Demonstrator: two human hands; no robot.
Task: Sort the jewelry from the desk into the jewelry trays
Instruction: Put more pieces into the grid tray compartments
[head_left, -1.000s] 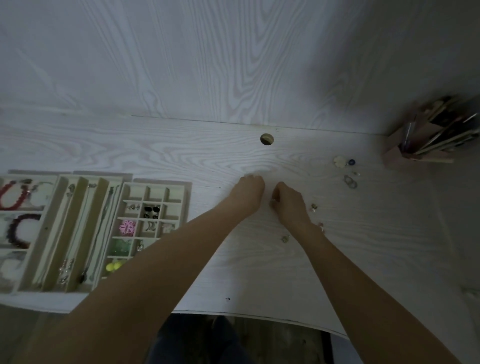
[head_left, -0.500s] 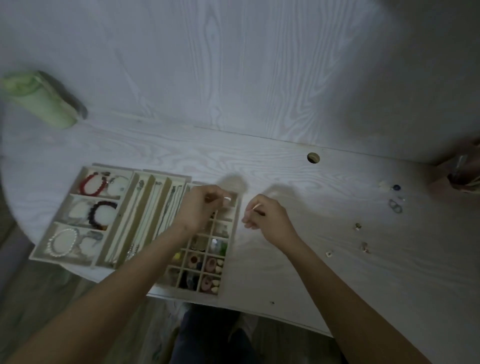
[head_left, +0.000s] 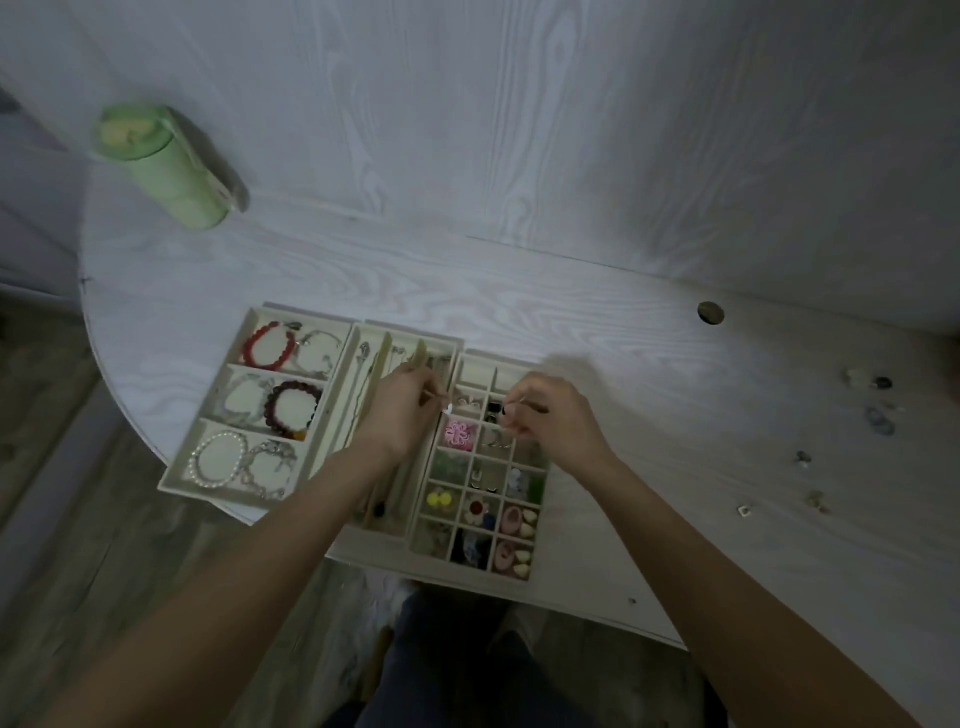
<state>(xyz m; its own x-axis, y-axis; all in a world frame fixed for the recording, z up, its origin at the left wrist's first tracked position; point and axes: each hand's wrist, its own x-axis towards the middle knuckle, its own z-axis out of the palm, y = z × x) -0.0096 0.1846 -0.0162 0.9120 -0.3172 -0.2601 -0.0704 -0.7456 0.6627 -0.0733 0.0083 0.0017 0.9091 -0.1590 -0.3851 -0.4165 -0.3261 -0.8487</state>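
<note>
Both hands have travelled from the bare desk (head_left: 519, 291) to the trays since a second ago. Left hand (head_left: 402, 410) hovers at the seam between the long-slot tray (head_left: 400, 338) and the grid tray (head_left: 522, 574), thumb and forefinger pinching a small pale piece (head_left: 448, 409), probably an earring, though its form is too small to read. Right hand (head_left: 550, 415) hangs over the upper cells of the grid tray, fingers curled and pinching something thin; what it is cannot be told. Cells below hold a pink flower (head_left: 459, 433), yellow beads (head_left: 438, 500) and other small items. Bracelet tray (head_left: 179, 480) sits furthest left with a red bracelet (head_left: 267, 352), a dark bracelet (head_left: 293, 410) and a pearl bracelet (head_left: 218, 460). Loose jewelry (head_left: 878, 421) lies well apart on the right of the desk, so sorting is judged partly done. A green bottle (head_left: 171, 166) stands at the back left.

Risk: released from above a divider, the pale piece may fall into the wrong cell or the neighbouring tray. The grid tray's near edge appears to overhang the desk rim, so a downward press there could tip it.
</note>
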